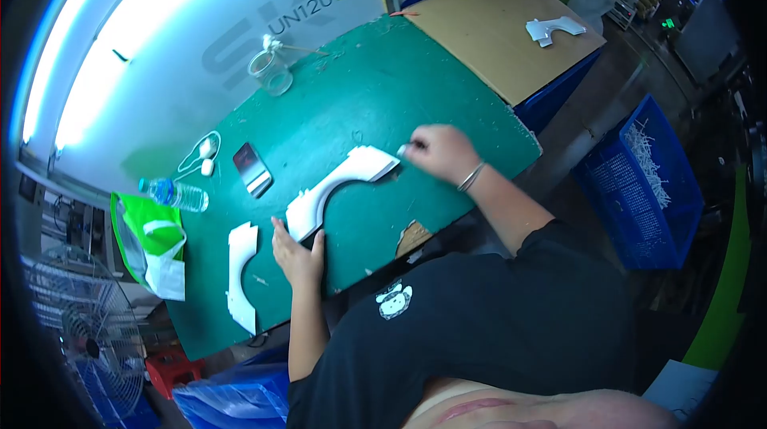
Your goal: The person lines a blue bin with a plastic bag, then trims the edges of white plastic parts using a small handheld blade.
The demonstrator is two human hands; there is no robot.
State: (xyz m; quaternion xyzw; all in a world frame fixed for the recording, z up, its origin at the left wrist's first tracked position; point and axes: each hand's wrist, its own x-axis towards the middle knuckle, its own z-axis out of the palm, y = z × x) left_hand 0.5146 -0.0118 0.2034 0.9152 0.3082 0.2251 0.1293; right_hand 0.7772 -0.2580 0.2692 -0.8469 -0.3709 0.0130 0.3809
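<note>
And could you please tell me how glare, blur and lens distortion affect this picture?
In the head view, strong glare washes out the upper left of the lettered white panel; the right hand looks slightly blurred, the left hand a little crisper; wide-angle distortion curves the scene's outer edges, and the corners fade to black.

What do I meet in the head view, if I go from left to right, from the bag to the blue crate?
Bag → left white part → left hand → middle white part → right hand → far white part → blue crate.
</note>
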